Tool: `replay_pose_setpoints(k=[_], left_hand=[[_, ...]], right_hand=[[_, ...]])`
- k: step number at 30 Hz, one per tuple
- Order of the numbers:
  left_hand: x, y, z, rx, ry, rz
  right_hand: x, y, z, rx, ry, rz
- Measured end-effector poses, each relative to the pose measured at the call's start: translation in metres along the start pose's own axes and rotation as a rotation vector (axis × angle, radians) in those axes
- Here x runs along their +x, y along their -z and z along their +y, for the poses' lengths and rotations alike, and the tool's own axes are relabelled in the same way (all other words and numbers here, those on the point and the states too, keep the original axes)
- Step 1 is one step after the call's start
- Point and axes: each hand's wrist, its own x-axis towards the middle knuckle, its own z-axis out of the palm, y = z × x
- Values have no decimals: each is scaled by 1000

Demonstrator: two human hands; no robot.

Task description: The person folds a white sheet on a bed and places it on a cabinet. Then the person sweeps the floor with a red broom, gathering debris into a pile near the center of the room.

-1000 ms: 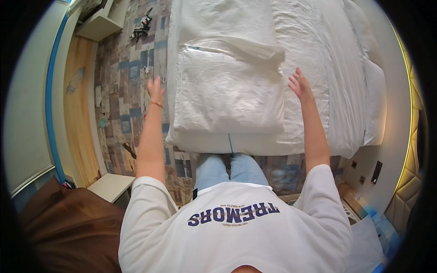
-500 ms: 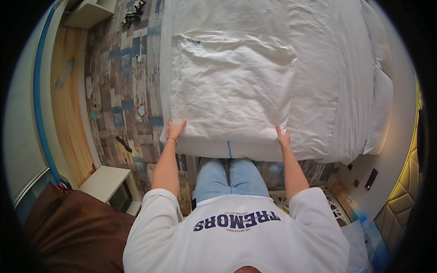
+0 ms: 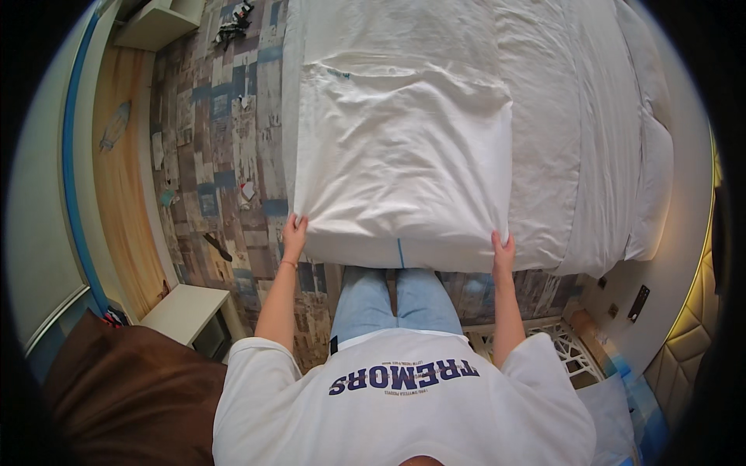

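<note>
A white pillowcase [image 3: 404, 147] lies spread over a bed [image 3: 536, 147] covered in white bedding. My left hand [image 3: 294, 235] pinches its near left corner at the bed's edge. At the near right corner, my right hand [image 3: 503, 250] grips the cloth between thumb and fingers. The fabric is drawn fairly taut between both hands, with creases running out from the corners. Its far edge lies flat on the bed, wrinkled along the seam. A blue stripe marks the bed's near side, between my hands.
White pillows [image 3: 657, 186] lie along the bed's right end. To the left are a patchwork-patterned floor [image 3: 225, 155] with scraps and a dark object [image 3: 218, 247], a small white cabinet [image 3: 183, 314] and a brown cover [image 3: 132, 388]. A white lattice panel [image 3: 571, 353] stands behind me at right.
Both hands have shifted: the left slightly down and left, the right to the right and down. The pillowcase is stretched wider and tighter toward me.
</note>
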Motion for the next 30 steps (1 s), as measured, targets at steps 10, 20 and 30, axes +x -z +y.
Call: replay_pose_setpoints(k=[10, 20, 30], left_hand=[[-7, -12, -14, -227, 227, -172], [-57, -21, -57, 217, 204, 167], [1, -18, -21, -448, 618, -80]], right_hand=[[4, 37, 100, 116, -444, 16], [20, 47, 85, 137, -291, -313], [9, 13, 88, 166, -333, 149]])
